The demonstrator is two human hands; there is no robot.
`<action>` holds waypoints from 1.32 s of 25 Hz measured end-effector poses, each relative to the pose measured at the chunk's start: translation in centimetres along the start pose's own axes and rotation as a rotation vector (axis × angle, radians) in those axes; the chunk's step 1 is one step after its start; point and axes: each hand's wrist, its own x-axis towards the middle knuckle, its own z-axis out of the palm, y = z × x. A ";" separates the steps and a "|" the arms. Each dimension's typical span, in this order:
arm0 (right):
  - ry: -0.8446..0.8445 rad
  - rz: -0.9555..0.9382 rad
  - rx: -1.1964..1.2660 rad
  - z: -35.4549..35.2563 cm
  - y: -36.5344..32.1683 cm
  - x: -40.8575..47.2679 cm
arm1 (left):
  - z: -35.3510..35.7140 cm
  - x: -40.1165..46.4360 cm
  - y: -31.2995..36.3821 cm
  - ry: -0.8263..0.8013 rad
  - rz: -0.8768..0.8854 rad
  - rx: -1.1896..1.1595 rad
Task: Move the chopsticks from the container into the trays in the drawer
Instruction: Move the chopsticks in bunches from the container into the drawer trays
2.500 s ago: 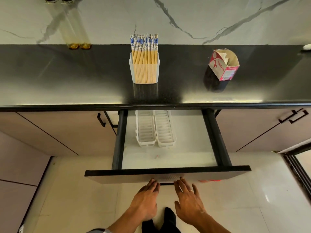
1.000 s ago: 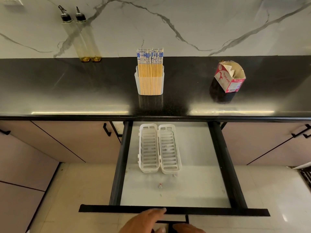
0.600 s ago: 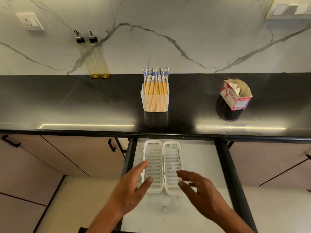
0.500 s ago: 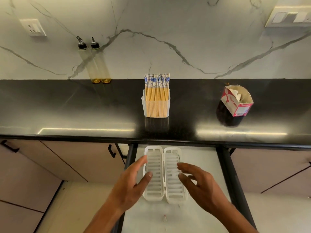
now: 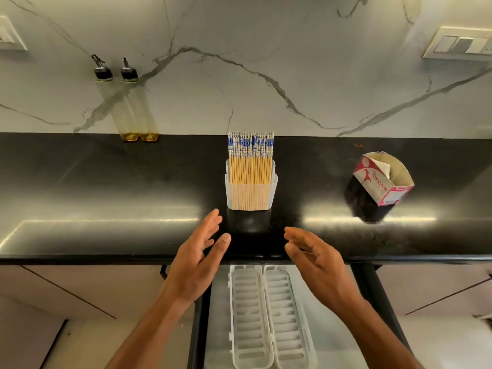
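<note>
left hand [image 5: 198,259] is spread, fingers loose, palm turned inward, holding nothing; right hand [image 5: 316,259] likewise spread and empty, facing it. both hover above the front edge of the countertop [image 5: 106,209], short of the container [image 5: 251,191] and not touching it. the chopsticks [image 5: 250,158] stand upright and tightly packed in that container, patterned blue-and-white tops above the rim, none moved yet. two slotted trays [image 5: 269,315] lie side by side and empty in the open drawer [image 5: 372,286] below. assessment: the sticks look light, rigid and smooth, likely to slip or fan apart if taken in too large a bundle; the exposed upper portion is the sensible place to pinch. the container looks light and may tip or lift with them.
</note>
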 end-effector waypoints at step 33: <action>-0.124 0.055 -0.173 2.4 6.5 2.9 | 6.4 0.2 -3.2 -0.201 -0.048 0.276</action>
